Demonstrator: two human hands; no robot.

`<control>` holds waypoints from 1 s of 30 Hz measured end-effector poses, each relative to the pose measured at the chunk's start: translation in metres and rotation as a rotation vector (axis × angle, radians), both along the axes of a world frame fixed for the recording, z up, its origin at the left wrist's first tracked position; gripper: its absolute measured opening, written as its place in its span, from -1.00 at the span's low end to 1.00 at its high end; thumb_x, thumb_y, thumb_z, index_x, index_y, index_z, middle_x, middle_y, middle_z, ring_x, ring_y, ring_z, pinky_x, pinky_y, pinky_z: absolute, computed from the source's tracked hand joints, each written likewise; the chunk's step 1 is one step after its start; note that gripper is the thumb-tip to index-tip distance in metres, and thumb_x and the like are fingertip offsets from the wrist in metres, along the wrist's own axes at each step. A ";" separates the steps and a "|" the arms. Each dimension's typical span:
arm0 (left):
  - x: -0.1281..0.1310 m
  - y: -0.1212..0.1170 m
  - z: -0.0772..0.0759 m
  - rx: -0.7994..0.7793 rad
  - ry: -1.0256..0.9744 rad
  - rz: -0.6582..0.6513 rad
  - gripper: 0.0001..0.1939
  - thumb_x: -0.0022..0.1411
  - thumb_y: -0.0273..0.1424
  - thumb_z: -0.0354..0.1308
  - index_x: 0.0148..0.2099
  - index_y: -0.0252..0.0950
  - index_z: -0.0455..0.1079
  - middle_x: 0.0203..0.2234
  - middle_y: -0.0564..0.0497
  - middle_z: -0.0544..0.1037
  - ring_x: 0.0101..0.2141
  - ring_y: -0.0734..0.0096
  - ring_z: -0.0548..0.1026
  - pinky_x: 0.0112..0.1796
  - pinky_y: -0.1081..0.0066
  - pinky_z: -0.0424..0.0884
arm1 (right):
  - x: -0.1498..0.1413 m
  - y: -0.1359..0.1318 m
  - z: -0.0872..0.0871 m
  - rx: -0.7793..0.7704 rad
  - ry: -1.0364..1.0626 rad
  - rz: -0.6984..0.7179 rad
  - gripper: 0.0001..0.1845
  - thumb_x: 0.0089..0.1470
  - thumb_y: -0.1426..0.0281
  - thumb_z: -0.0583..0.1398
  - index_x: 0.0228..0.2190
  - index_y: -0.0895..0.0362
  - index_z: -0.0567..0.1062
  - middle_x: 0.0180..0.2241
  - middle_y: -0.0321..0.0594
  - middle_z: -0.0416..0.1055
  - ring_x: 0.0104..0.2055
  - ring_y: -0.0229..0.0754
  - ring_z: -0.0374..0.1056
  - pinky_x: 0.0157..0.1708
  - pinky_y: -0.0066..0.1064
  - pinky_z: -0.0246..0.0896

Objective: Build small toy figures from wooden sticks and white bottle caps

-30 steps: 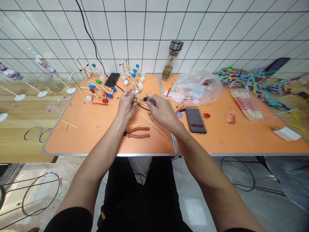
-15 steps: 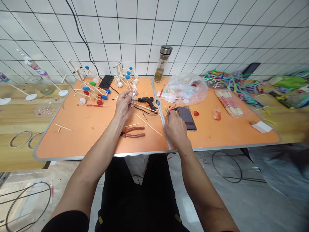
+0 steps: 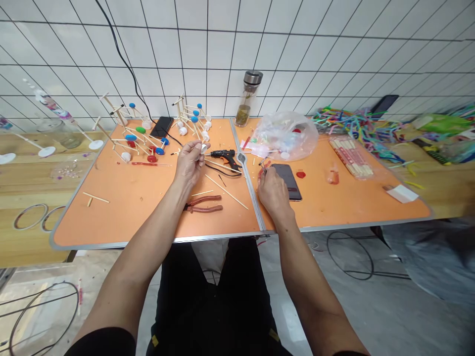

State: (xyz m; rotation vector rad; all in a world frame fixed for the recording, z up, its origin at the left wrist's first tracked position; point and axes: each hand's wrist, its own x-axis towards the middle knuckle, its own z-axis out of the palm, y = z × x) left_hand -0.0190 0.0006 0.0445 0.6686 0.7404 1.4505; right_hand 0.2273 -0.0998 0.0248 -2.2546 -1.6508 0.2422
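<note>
Delicately, a small white piece (image 3: 204, 147) is being pinched between the thumb and fingers of the left hand (image 3: 190, 165), and it is being held up off the orange surface (image 3: 111, 217), apparently so that it can be seen and turned freely. The right hand (image 3: 274, 193) is being held low and curled on the far side of the metal seam between the two table halves. A small reddish item (image 3: 263, 170) is showing at its fingertips, but whether it is being gripped cannot be told.

Between the hands, a black hot glue gun (image 3: 224, 158) is being left on its side with its cord trailing, seemingly placed within easy reach of either hand. Loose wooden sticks (image 3: 225, 192) and red-handled pliers (image 3: 203, 203) are being kept close to the body, probably for quick pickup. Farther back, finished stick frames with blue and red discs (image 3: 139, 143) are being stood out of the working area, while a dark smartphone (image 3: 286, 182) is lying beside the right hand. A clear plastic bag of small parts (image 3: 285, 136), a packet of sticks (image 3: 351, 155) and tangled pipe cleaners (image 3: 356, 128) are being stored toward the right, apparently as supplies.
</note>
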 end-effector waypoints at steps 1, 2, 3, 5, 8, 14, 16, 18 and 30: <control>0.000 0.000 0.000 0.003 -0.003 -0.002 -0.84 0.35 -0.51 0.42 -0.22 -0.24 0.48 -0.37 0.03 0.73 -0.61 0.65 0.33 -0.58 0.60 0.20 | 0.001 0.000 0.001 -0.001 0.000 -0.001 -0.64 0.60 0.34 -0.04 0.14 0.28 0.43 0.06 0.31 0.62 0.06 0.27 0.59 -0.08 -0.16 0.27; 0.000 0.000 -0.001 0.006 -0.004 -0.003 -0.85 0.35 -0.51 0.41 -0.22 -0.24 0.49 -0.37 0.03 0.73 -0.61 0.65 0.33 -0.58 0.60 0.20 | 0.003 0.001 0.002 -0.004 -0.001 -0.006 -0.63 0.60 0.33 -0.05 0.13 0.27 0.43 0.05 0.31 0.63 0.05 0.27 0.59 -0.09 -0.16 0.26; 0.000 0.000 -0.001 0.007 -0.004 -0.004 -0.85 0.35 -0.51 0.41 -0.21 -0.24 0.49 -0.37 0.03 0.73 -0.61 0.65 0.34 -0.58 0.60 0.20 | 0.005 0.001 0.002 -0.009 -0.002 -0.009 -0.62 0.59 0.33 -0.05 0.13 0.27 0.44 0.04 0.32 0.63 0.04 0.27 0.59 -0.10 -0.16 0.26; 0.000 0.000 -0.002 0.008 0.000 -0.008 -0.84 0.34 -0.50 0.43 -0.21 -0.24 0.48 -0.36 0.03 0.73 -0.61 0.65 0.34 -0.58 0.60 0.21 | 0.009 0.003 0.003 -0.011 -0.010 -0.017 -0.61 0.59 0.32 -0.06 0.13 0.27 0.44 0.02 0.33 0.64 0.03 0.28 0.59 -0.11 -0.16 0.25; 0.000 0.000 -0.002 0.005 -0.003 -0.013 -0.84 0.35 -0.51 0.40 -0.21 -0.25 0.47 -0.36 0.01 0.74 -0.62 0.65 0.34 -0.58 0.60 0.20 | 0.018 0.006 0.003 -0.010 -0.044 -0.030 -0.59 0.58 0.34 -0.08 0.15 0.29 0.43 0.02 0.35 0.64 0.03 0.30 0.59 -0.10 -0.15 0.24; 0.001 -0.002 0.000 -0.019 0.008 -0.006 -0.81 0.32 -0.48 0.46 -0.21 -0.25 0.47 -0.36 0.03 0.73 -0.62 0.67 0.34 -0.58 0.60 0.20 | 0.035 0.016 0.004 -0.027 -0.061 -0.071 -0.56 0.57 0.34 -0.08 0.19 0.32 0.42 0.04 0.43 0.62 0.05 0.32 0.59 -0.05 -0.11 0.27; 0.001 -0.002 0.001 -0.025 0.005 -0.008 -0.80 0.31 -0.48 0.46 -0.21 -0.25 0.47 -0.36 0.04 0.73 -0.62 0.67 0.34 -0.58 0.60 0.20 | 0.039 0.019 0.005 -0.033 -0.058 -0.084 -0.55 0.57 0.34 -0.07 0.20 0.33 0.43 0.04 0.44 0.62 0.07 0.33 0.59 -0.04 -0.10 0.28; 0.001 -0.002 0.001 -0.023 -0.002 -0.011 -0.83 0.34 -0.50 0.43 -0.21 -0.25 0.47 -0.36 0.04 0.74 -0.63 0.67 0.34 -0.58 0.60 0.20 | 0.043 0.021 0.007 -0.035 -0.057 -0.097 -0.53 0.56 0.34 -0.07 0.21 0.35 0.43 0.06 0.47 0.61 0.10 0.36 0.58 -0.03 -0.09 0.28; 0.002 -0.004 0.003 -0.041 -0.002 -0.032 -0.76 0.28 -0.47 0.50 -0.22 -0.25 0.46 -0.35 0.02 0.75 -0.63 0.69 0.35 -0.59 0.61 0.22 | 0.066 0.035 0.007 -0.013 -0.045 -0.165 -0.50 0.54 0.33 -0.07 0.23 0.35 0.45 0.05 0.47 0.60 0.07 0.35 0.56 0.01 -0.07 0.26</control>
